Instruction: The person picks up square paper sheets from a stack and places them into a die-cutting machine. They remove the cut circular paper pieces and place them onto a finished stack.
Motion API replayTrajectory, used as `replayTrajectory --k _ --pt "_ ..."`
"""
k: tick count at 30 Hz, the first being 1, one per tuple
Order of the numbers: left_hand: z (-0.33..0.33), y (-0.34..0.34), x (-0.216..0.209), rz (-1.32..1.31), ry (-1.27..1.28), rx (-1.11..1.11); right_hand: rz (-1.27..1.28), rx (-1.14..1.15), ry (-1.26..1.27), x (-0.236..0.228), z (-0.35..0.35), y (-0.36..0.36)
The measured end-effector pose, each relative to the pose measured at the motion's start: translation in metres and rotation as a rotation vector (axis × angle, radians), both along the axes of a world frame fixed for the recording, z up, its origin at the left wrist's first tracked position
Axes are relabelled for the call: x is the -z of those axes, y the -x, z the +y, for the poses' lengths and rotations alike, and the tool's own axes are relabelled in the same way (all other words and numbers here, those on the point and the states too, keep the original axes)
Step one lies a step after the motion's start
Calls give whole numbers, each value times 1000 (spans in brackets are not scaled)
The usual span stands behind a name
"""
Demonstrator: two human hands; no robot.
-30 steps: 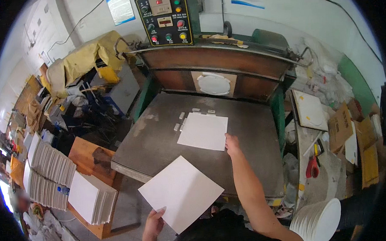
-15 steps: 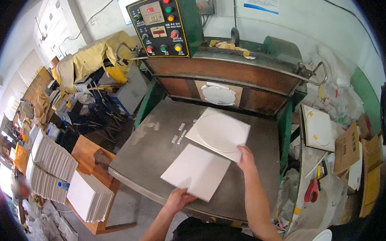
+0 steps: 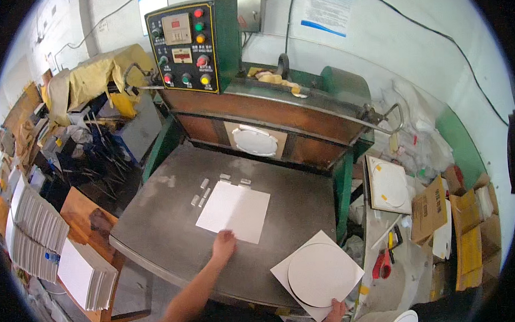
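Note:
A square white board (image 3: 236, 210) lies flat on the grey press bed (image 3: 163, 221), its far edge against several small metal blocks (image 3: 245, 182). My left hand (image 3: 224, 245) is at that board's near edge, with the fingers bent together on it. My right hand (image 3: 333, 315) grips the near corner of a second white board (image 3: 352, 266), which has a large circle cut in it. The disc (image 3: 321, 275) still sits inside the cut outline. This second board is over the near right corner of the bed.
Behind the bed is the raised press head (image 3: 202, 127) with a round cutting die (image 3: 255, 142). A control box (image 3: 183, 50) stands above. At left, stacked white boards (image 3: 80, 275) rest on a wooden table (image 3: 80, 210). Red-handled scissors (image 3: 381, 265) lie on the right-hand bench.
The cut board has come off the blocks, toward me and right, in my right hand. My left hand has slid the plain board away from me to the blocks. The view has shifted.

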State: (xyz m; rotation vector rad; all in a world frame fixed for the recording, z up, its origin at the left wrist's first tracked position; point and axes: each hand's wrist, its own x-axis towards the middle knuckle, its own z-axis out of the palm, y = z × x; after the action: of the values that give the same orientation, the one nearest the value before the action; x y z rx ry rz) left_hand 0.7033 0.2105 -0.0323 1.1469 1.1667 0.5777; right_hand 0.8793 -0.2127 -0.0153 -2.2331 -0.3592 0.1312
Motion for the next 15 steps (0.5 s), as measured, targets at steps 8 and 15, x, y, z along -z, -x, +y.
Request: replayTrajectory --k 8,15 --pt "39 -110 16 872 -1011 471 271 238 -563 -111 41 66" --pt "37 -93 16 541 -963 417 218 341 -685 -175 38 151"
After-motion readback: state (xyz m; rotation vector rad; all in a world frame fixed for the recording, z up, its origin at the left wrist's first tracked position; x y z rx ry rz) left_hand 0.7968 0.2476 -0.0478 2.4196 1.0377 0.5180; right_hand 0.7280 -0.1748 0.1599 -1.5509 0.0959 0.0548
